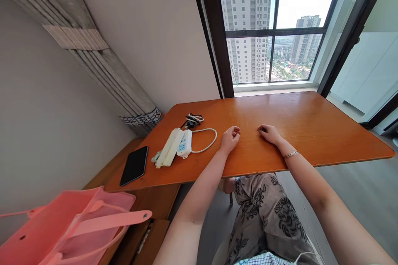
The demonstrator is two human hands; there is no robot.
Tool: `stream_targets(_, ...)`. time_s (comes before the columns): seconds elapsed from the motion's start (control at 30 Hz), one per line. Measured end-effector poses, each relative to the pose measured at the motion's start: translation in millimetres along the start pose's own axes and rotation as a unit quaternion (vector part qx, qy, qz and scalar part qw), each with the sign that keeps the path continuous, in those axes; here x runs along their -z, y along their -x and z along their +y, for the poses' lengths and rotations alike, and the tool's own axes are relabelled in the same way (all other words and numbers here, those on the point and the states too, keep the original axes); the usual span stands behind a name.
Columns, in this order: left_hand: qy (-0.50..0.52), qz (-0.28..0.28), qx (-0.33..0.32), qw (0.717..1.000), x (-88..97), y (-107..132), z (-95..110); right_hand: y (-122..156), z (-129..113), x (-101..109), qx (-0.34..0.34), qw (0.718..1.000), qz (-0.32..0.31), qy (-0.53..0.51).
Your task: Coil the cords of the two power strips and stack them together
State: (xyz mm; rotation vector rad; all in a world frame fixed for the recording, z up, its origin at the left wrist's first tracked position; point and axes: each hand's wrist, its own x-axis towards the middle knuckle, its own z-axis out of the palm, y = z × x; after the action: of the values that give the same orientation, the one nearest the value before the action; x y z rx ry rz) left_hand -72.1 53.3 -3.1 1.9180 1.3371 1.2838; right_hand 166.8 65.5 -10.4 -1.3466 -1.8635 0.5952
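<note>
Both my hands rest on an orange wooden table. My left hand lies near the table's middle with its fingers loosely curled and nothing in it. My right hand lies a little to its right, fingers curled too, also holding nothing; a thin bracelet circles its wrist. Left of my left hand lie a white power strip with a looped white cord, a second cream-coloured strip, and a bundle of black and white cables. A black phone lies face up at the table's left end.
A pink tote bag sits at the lower left on a lower wooden unit. A grey curtain hangs along the wall. Beyond the table is a large window showing tower blocks.
</note>
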Motion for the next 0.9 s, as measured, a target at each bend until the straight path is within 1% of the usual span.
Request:
stream_targets(0.17, -0.003, -0.003, 0.004, 1.0, 0.6, 0.3, 0.6, 0.2, -0.1, -0.2, -0.015, 1.0, -0.004, -0.002)
stream_targets(0.37, -0.012, -0.008, 0.008, 1.0, 1.2, 0.4, 1.5, -0.2, 1.2, -0.8, -0.002, 1.0, -0.001, -0.003)
stream_targets(0.67, -0.014, -0.016, 0.005, 1.0, 2.8, 1.2, 3.2, 2.1, -3.7, 1.8, -0.014, 1.0, -0.005, -0.004)
stream_targets(0.9, -0.019, -0.015, 0.007, 1.0, 2.2, 0.7, 2.5, 1.9, -1.3, 0.8, -0.002, 1.0, 0.002, -0.009)
